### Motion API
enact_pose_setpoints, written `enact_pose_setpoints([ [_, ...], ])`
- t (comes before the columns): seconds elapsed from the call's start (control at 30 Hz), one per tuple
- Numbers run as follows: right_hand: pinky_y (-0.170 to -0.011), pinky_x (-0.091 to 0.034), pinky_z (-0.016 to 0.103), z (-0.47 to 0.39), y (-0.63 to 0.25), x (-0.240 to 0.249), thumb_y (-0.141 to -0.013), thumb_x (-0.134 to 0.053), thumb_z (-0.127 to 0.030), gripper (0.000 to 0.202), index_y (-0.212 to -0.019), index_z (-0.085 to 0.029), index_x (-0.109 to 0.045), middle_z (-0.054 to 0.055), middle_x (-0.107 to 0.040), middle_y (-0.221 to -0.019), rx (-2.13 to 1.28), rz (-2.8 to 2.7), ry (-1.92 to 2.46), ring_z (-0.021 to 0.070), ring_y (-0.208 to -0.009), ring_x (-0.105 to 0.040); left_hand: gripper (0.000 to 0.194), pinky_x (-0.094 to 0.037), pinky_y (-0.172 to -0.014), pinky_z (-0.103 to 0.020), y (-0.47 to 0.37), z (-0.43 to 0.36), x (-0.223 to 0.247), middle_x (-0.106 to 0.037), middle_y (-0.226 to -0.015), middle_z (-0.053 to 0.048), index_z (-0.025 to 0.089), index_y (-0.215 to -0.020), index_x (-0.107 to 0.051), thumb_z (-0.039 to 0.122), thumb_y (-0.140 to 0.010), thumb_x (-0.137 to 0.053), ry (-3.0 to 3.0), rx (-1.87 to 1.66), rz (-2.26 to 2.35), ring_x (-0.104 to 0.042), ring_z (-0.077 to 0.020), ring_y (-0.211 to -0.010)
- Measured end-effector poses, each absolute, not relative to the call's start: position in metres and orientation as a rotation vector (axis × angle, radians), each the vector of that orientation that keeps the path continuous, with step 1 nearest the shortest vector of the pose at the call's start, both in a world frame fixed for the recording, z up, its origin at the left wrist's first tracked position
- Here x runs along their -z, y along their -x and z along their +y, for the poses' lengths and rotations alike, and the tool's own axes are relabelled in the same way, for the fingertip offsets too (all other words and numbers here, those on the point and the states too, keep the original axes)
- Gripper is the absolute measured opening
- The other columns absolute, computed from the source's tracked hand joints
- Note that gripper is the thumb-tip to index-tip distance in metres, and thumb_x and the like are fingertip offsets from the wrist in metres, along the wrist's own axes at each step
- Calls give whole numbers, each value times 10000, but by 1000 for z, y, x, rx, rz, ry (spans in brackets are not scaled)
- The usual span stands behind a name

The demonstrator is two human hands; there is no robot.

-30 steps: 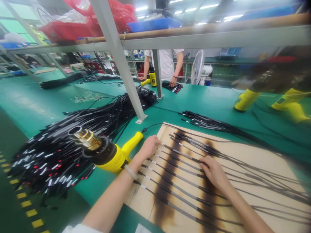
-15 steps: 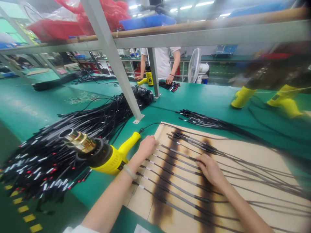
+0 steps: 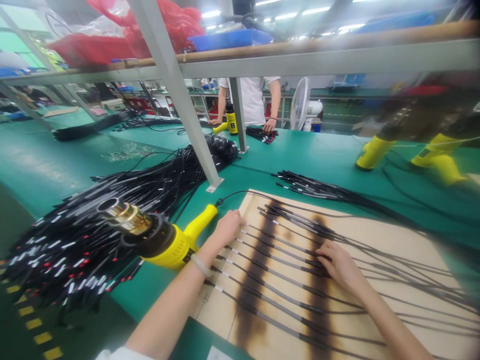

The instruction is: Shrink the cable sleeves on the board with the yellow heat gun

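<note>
Several thin black cables (image 3: 275, 295) with short white bands lie side by side across a pale wooden board (image 3: 221, 320) marked by two dark scorched stripes. At the board's left edge my left hand (image 3: 228, 227) is closed, its fingertips on the end of the uppermost cable in the row. My right hand (image 3: 335, 260) pinches the same cable farther along, over the right scorched stripe. Close beside my left forearm lies a yellow heat gun (image 3: 165, 245), its metal nozzle pointing left. More cables (image 3: 300, 215) lie bunched on the board's far part.
A large heap of black cables (image 3: 123, 200) covers the left of the green table (image 3: 311, 150). A metal post (image 3: 176, 95) rises nearby. Another cable bundle (image 3: 318, 186) lies behind the board. Yellow heat guns (image 3: 375, 152) stand at right; a co-worker (image 3: 251, 100) is opposite.
My right hand has slid to the right along the cable, away from my left hand. My left hand keeps its place at the board's edge. The view has shifted slightly.
</note>
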State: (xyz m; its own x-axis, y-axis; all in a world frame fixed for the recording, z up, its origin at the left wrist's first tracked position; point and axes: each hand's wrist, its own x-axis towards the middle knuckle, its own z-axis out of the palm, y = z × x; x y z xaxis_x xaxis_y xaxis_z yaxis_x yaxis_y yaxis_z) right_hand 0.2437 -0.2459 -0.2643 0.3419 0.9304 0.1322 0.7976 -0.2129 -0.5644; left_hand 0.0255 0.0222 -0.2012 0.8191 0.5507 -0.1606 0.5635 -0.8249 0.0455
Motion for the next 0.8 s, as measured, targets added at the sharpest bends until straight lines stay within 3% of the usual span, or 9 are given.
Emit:
enact_pose_setpoints([
  [0.1, -747, -446, 313, -246, -247, 266, -771, -407, -176, 235, -813, -115, -630, 82, -538, -818, -341, -1506, 2087, 154, -778, -516, 391, -385, -710, -256, -25, 22, 200, -520, -907, -66, 277, -979, -663, 78, -774, -396, -2914, 227, 890, -485, -172, -871],
  [0.27, -743, -462, 270, -251, -261, 263, -775, -452, -273, 300, -1011, -139, -580, 71, -554, -954, -367, -1348, 2007, 128, -800, -538, 332, -392, -708, -277, -32, 16, 191, -528, -968, -79, 234, -979, -639, 91, -786, -410, -2958, 162, 913, -493, -191, -895],
  [0.4, -715, -450, 277, -266, -280, 257, -801, -432, -361, 261, -862, -160, -587, 38, -584, -845, -207, -1141, 2146, 128, -736, -551, 338, -393, -708, -301, -51, 9, 185, -536, -1004, -84, 212, -1007, -600, 106, -832, -331, -3006, 47, 844, -488, -207, -932],
  [0.53, -762, -442, 298, -286, -294, 257, -786, -398, -229, 213, -836, -148, -589, 45, -598, -860, -115, -1208, 2351, 163, -821, -556, 283, -393, -746, -282, -76, 1, 190, -559, -952, -63, 191, -922, -613, 111, -821, -361, -3036, 19, 597, -495, -176, -925],
  [0.63, -822, -427, 308, -304, -302, 259, -724, -359, -95, 298, -894, -147, -599, 46, -591, -948, -13, -1281, 2494, 183, -924, -529, 261, -388, -756, -288, -92, -1, 200, -551, -877, -72, 171, -859, -627, 91, -794, -387, -3048, 28, 474, -493, -174, -895],
  [0.8, -803, -423, 332, -333, -318, 260, -728, -371, -92, 327, -927, -172, -617, 44, -575, -983, -65, -1211, 2759, 212, -943, -513, 315, -378, -730, -319, -104, 0, 211, -527, -867, -82, 182, -870, -638, 73, -801, -351, -3077, 23, 427, -472, -196, -882],
])
